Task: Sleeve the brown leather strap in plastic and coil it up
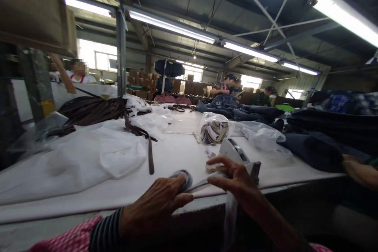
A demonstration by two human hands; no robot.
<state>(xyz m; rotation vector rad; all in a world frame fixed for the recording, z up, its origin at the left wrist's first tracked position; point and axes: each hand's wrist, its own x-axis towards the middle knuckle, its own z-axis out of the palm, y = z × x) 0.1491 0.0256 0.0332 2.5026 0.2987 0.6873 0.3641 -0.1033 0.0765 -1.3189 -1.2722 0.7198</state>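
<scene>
Head view: one grey roll, on the bench at the fingers of the left hand. Left hand: fingers bent over the roll, thumb extended, roll apparently held. One grey strip, running flat from the roll to the right hand. Right hand: half open, fingers curved over the strip's far end; whether it grips, cannot tell. One pale hanging length, below the right hand, past the bench edge; its join to the strip is unclear.

Condition: part wound into a coil, a stretch between the hands unwound; judged incomplete.

Surroundings: tape dispenser, just beyond the right hand; bagged bundle, farther beyond it; brown strap, beyond the left hand; white sheeting, to that hand's left; dark blue fabric, right of the right hand.

Markings: no brand, label or writing legible.
</scene>
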